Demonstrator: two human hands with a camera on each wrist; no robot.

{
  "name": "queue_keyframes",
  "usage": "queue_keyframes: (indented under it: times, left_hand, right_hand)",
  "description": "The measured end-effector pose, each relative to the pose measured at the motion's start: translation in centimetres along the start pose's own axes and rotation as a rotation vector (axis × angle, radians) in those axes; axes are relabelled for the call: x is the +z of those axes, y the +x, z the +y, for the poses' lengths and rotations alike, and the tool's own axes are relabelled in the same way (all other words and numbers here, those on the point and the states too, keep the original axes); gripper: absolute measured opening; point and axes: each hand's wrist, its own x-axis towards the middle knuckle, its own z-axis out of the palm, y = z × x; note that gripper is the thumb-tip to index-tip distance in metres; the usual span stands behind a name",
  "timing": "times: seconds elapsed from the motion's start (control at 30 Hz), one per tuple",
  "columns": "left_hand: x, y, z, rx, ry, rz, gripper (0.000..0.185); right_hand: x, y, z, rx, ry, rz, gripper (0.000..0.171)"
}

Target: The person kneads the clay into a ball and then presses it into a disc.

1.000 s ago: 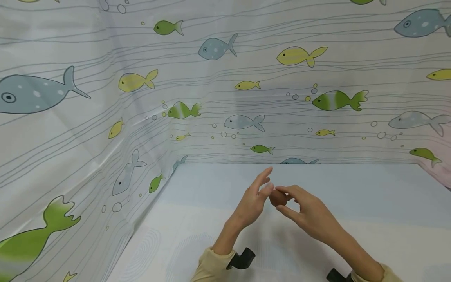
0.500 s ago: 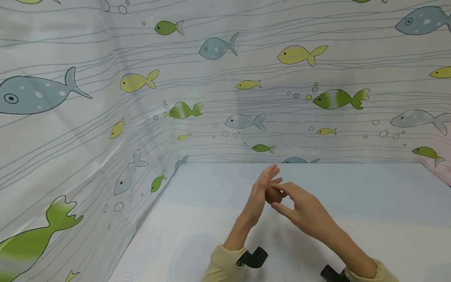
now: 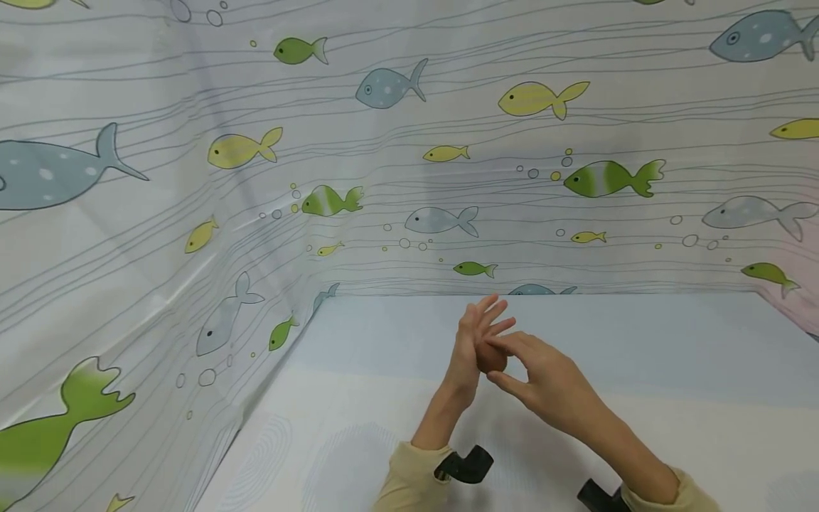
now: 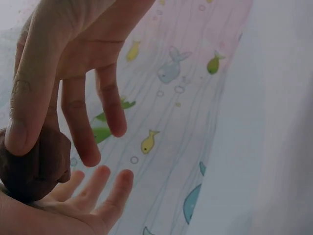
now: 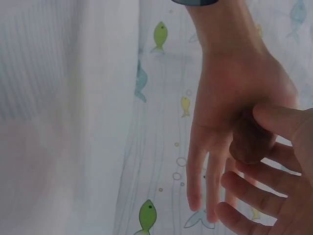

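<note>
A small brown rounded lump [image 3: 491, 358] with uneven sides is held above the table between both hands. My right hand [image 3: 552, 380] pinches it between thumb and fingers. The left hand [image 3: 465, 355] stands upright with fingers spread and straight, its palm against the lump's left side. In the left wrist view, the lump [image 4: 36, 169] shows dark grooves, with the right thumb [image 4: 24, 107] pressed on it. Seen from the right wrist, the lump [image 5: 252, 139] lies against the left palm [image 5: 230, 98], partly covered by the right thumb.
Below the hands spreads a white and pale-blue table surface [image 3: 352, 398]. A fish-print curtain [image 3: 384, 178] stands behind it and along the left side. Black camera mounts [image 3: 467, 466] sit at both wrists, by the beige sleeves [image 3: 412, 476].
The left hand has moved right and turned its palm onto the lump. The right hand, still pinching the lump, has shifted slightly left.
</note>
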Motion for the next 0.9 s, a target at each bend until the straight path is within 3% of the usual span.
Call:
queue_keyframes:
  times: [0.23,0.37,0.5,0.9]
  left_hand:
    - [0.1,0.3,-0.7,-0.047,-0.171,0.048,0.067]
    - [0.3,0.4,-0.7,-0.044,-0.214,0.055,0.069]
    - [0.3,0.4,-0.6,-0.037,-0.242,0.076,0.07]
    - [-1.0,0.3,-0.4,-0.014,-0.186,0.153,0.07]
  right_hand:
    - [1.4,-0.3,-0.3,0.018,0.088,-0.016,0.059]
    - [1.9,-0.6,-1.1,0.104,0.229,-0.112,0.071]
    - [2.3,-0.9,-1.8,0.185,0.383,-0.158,0.068]
    - [2.8,-1.3,-3.8,0.236,0.671,-0.199,0.059]
